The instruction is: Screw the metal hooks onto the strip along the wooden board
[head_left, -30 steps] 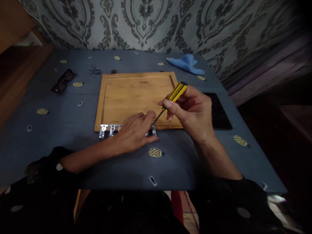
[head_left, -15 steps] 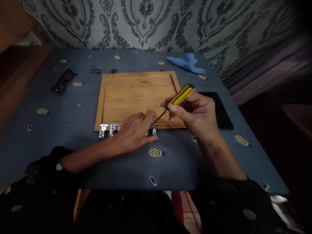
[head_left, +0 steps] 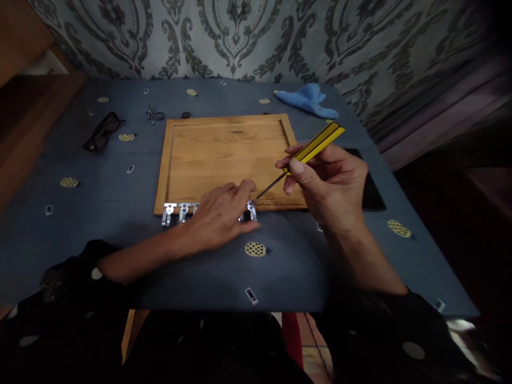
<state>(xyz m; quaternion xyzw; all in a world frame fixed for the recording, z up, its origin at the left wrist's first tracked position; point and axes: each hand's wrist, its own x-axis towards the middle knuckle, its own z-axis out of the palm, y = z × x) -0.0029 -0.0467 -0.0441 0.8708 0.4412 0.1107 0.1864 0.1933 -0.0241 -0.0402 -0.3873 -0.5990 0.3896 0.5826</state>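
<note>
A wooden panel (head_left: pixel 228 154) with a raised frame, like a cabinet door, lies flat on the table. Along its near edge sits a row of shiny metal hinges (head_left: pixel 169 212), partly covered by my hand. My left hand (head_left: pixel 222 216) lies over this edge, fingers bent and thumb below, gripping a hinge (head_left: pixel 252 209) at the right end of the row. In my right hand (head_left: pixel 336 184) is a yellow and black screwdriver (head_left: pixel 318 146), pinched between thumb and fingers. Its shaft slants down left, the tip just above the panel edge, slightly right of that hinge.
Dark sunglasses (head_left: pixel 103 132) and small metal pieces (head_left: pixel 154 114) lie on the left of the blue pineapple-print tablecloth (head_left: pixel 100 197). A blue cloth (head_left: pixel 310 101) is at the back right. Behind my right hand is a black flat tablet-like thing (head_left: pixel 374 189). A patterned wall (head_left: pixel 256 48) borders the table.
My right hand has drawn the screwdriver up and to the right, its tip moving off the hinge. My left hand stays in place on the panel's edge.
</note>
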